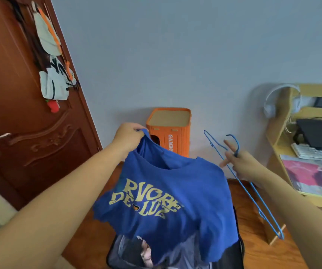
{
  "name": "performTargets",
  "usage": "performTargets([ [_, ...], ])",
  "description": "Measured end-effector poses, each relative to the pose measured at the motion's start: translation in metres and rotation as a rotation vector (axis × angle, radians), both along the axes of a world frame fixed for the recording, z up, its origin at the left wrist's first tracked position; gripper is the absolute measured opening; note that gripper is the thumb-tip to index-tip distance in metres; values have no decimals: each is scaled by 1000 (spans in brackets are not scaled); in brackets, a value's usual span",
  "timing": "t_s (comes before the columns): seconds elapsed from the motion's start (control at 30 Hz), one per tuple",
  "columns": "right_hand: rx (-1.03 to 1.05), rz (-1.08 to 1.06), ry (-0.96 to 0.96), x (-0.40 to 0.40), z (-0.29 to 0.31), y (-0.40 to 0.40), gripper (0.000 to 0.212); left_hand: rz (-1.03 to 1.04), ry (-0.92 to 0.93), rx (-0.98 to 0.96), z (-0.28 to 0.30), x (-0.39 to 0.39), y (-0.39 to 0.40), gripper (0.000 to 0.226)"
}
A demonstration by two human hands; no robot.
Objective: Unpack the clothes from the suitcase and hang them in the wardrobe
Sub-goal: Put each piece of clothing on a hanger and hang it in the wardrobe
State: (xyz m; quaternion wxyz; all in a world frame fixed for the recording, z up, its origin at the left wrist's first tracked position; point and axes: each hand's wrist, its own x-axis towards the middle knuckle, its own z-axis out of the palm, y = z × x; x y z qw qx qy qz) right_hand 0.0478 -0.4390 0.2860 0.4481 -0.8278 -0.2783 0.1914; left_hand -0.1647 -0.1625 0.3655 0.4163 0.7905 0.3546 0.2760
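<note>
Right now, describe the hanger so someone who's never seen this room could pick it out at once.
Start at the wooden desk on the right, with headphones on its corner post. Just left of it, the right hand holds a thin blue wire hanger near its hook, slanting down toward the floor. It is bare, unlike the blue T-shirt the left hand holds up.

One head-worn wide view looks forward and down, close over both forearms; door (20, 113) at ten o'clock, worktop (311, 199) at three.
</note>
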Motion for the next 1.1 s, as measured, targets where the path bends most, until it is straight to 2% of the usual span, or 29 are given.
performTargets([
  [0.07, 60, 24, -13, -9, 15, -6, 36, -62, 294, 156, 7, -5, 8, 15],
  [0.1, 130, 39, 27, -16, 25, -8, 29, -66, 370, 203, 8, -7, 9, 13],
  [0.17, 242, 124, 103, -33, 45, -12, 24, -62, 424, 244, 10, -8, 7, 9],
  [0.23, 259, 241, 121, -56, 67, -17, 30, -67, 483, 281, 9, -8, 5, 6],
  [0.33, 145, 295, -74, -85, 84, -15, 30, -88, 538, 287, 10, -10, 4, 15],
  [0.43, 55, 276, -258, -108, 93, 6, 31, -130, 510, 288, 12, -13, -5, 14],
  [0.53, 8, 267, -320, -126, 83, 40, 38, -153, 430, 305, 20, -14, -22, 19],
  [0.63, -78, 370, -328, -145, 61, 72, 42, -181, 373, 352, 27, -14, -45, 30],
  [0.7, 49, 262, -324, -140, 56, 77, 43, -206, 343, 385, 29, -16, -52, 26],
  [0.77, 229, 133, -305, -127, 61, 73, 44, -242, 261, 337, 36, -23, -58, 22],
  [0.8, 254, 162, -301, -122, 64, 70, 42, -271, 213, 326, 40, -26, -62, 21],
  [0.83, 248, 241, -315, -121, 66, 68, 41, -305, 181, 375, 43, -28, -65, 19],
  [0.9, 255, 321, -368, -123, 64, 68, 39, -355, 146, 612, 48, -29, -74, 18],
  [0.93, 309, 293, -356, -121, 64, 68, 40, -393, 118, 728, 50, -28, -78, 19],
  [1.0, 446, 191, -322, -113, 75, 64, 41, -466, 83, 780, 55, -28, -81, 25],
  [1.03, 495, 164, -308, -109, 82, 60, 40, -485, 111, 809, 59, -26, -79, 31],
  [1.1, 550, 166, -273, -103, 96, 52, 37, -495, 205, 1015, 68, -23, -76, 40],
])
